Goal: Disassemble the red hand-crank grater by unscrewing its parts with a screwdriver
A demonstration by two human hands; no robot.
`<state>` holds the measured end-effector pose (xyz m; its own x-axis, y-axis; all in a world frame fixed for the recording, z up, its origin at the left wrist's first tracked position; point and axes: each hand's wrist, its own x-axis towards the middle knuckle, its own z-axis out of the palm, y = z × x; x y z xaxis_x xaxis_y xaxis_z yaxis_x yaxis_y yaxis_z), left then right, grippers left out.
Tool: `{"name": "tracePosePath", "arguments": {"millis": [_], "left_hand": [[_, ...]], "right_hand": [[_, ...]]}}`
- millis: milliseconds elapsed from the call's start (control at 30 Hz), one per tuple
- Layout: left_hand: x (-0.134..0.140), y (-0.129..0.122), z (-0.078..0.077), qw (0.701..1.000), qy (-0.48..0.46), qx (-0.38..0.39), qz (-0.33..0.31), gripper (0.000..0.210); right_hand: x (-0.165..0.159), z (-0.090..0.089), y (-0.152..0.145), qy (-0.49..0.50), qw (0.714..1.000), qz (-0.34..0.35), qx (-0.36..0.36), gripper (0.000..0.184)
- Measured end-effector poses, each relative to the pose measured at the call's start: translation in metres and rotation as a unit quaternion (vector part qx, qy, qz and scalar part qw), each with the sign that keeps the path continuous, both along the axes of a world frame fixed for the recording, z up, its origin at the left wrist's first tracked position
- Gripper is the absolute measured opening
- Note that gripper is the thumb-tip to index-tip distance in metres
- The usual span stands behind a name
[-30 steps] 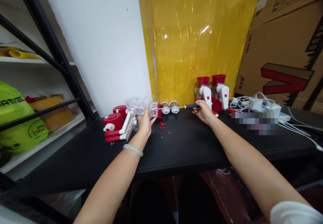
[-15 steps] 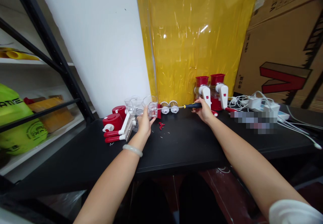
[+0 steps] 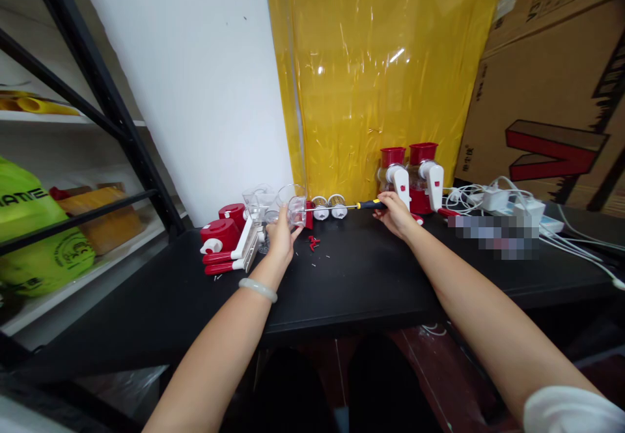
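Note:
My left hand (image 3: 282, 237) is closed around a clear plastic grater housing (image 3: 296, 210), held on its side above the table. In my right hand (image 3: 394, 213) is the dark, yellow-banded handle of a screwdriver (image 3: 370, 205). Its long shaft runs level to the left, and the tip reaches the end of the clear housing; the exact contact is too small to make out. Beneath and beside the left hand are small red clips (image 3: 313, 243) and several loose screws (image 3: 314, 264). Two drum graters (image 3: 337, 207) stand behind the screwdriver shaft.
Red bases (image 3: 219, 234) and red-handled white cranks (image 3: 234, 256) lie at the left. Two assembled rotary graters (image 3: 422, 179) stand at the back right, beside tangled white cables (image 3: 469, 200) and chargers. A yellow plastic sheet (image 3: 381, 81) and a cardboard box (image 3: 541, 94) rise behind the black table (image 3: 361, 277).
The view has shifted slightly. Both hands keep their grips, and the screwdriver stays lined up with the clear housing; the right-hand fingers have shifted a little around the handle.

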<state>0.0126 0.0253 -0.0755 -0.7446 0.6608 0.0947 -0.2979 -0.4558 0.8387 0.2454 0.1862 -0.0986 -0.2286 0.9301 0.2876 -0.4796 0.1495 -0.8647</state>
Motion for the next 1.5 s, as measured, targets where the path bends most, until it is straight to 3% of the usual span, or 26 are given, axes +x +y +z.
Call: {"name": "tracePosePath", "arguments": {"millis": [500, 667, 800, 900, 1000, 1133, 1500], "left_hand": [[0.001, -0.002, 0.002, 1.000, -0.010, 0.013, 0.003, 0.030], [0.002, -0.002, 0.002, 1.000, 0.003, 0.008, 0.001, 0.030], [0.002, -0.002, 0.002, 1.000, -0.007, 0.004, 0.003, 0.030], [0.001, -0.001, 0.002, 1.000, -0.011, 0.007, 0.005, 0.030], [0.001, 0.000, 0.001, 1.000, -0.008, 0.007, 0.006, 0.030], [0.002, 0.000, 0.001, 1.000, -0.003, 0.006, 0.000, 0.029], [0.002, -0.001, -0.001, 1.000, 0.007, 0.008, -0.006, 0.029]], "right_hand": [[0.007, 0.005, -0.007, 0.031, 0.996, 0.080, -0.028, 0.036], [0.003, 0.003, -0.001, 0.030, 0.998, 0.042, -0.022, 0.028], [-0.001, -0.006, 0.011, -0.039, 0.999, -0.011, 0.030, 0.044], [-0.001, -0.010, 0.014, -0.083, 0.994, -0.039, 0.059, 0.045], [-0.001, -0.007, 0.009, -0.072, 0.996, -0.049, 0.029, 0.035], [0.000, 0.000, 0.000, -0.021, 1.000, -0.013, -0.001, 0.024], [0.005, 0.001, -0.001, 0.044, 0.998, 0.037, -0.040, 0.025]]}}
